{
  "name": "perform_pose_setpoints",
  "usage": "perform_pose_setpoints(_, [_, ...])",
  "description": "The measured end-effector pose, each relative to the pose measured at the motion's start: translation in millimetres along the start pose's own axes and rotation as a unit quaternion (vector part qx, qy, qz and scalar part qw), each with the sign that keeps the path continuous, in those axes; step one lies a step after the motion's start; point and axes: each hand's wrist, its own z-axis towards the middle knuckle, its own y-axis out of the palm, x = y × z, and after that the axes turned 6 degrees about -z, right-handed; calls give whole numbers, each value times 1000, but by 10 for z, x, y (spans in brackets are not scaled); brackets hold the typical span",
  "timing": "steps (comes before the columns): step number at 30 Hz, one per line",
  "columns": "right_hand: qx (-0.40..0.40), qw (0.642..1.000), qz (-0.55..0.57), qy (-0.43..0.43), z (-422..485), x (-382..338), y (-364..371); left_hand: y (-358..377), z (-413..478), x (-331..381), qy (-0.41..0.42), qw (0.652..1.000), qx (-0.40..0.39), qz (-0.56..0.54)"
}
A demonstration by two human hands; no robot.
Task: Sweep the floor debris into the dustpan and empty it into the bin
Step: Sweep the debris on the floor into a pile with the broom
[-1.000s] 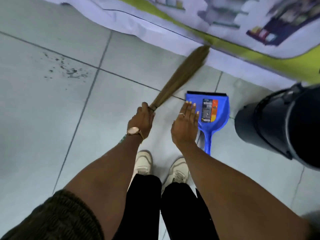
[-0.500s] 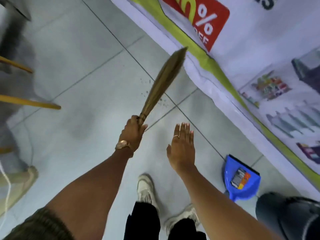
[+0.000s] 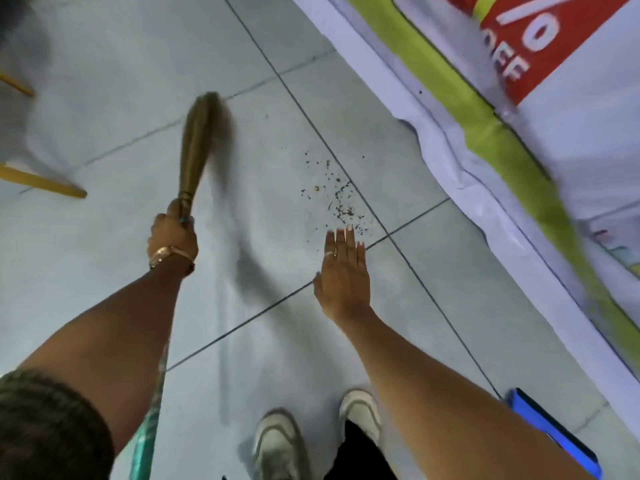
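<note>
My left hand (image 3: 173, 233) grips the bound neck of a brown straw broom (image 3: 198, 147), whose bristles point away from me, left of the debris. Dark crumbs of debris (image 3: 337, 199) lie scattered on the grey tile near a grout crossing. My right hand (image 3: 343, 271) hovers flat and empty, fingers together, just short of the crumbs. The blue dustpan (image 3: 550, 434) lies on the floor at the lower right, partly behind my right forearm. No bin shows in this view.
A printed banner (image 3: 485, 126) with a green stripe and red panel lies along the floor's right side. Yellow wooden legs (image 3: 41, 181) stick in from the left edge. My two white shoes (image 3: 277, 445) stand at the bottom.
The view has swung left, away from the dustpan and bin. The bin has dropped out of sight, the debris now lies ahead, and the broom has swung to the left of it.
</note>
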Motion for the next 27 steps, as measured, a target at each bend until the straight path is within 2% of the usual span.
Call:
perform_pose_setpoints(5, [25, 999, -31, 13, 823, 277, 875, 990, 657, -296, -45, 997, 9, -57])
perform_pose_setpoints(12, [54, 997, -60, 7, 1342, 469, 1184, 1625, 1109, 84, 72, 994, -55, -61])
perform_pose_setpoints(15, [60, 997, -50, 13, 1307, 421, 1121, 1722, 948, 234, 120, 987, -105, -26])
perform_pose_setpoints(19, [45, 997, -58, 12, 1019, 334, 1026, 1733, 492, 140, 145, 977, -155, -13])
perform_pose_setpoints(23, [14, 999, -46, 15, 503, 191, 880, 1568, -266, -150, 138, 967, -213, -14])
perform_pose_setpoints(27, [-23, 999, -17, 15, -65, -16, 672, 1290, -965, -403, 85, 963, -255, -21])
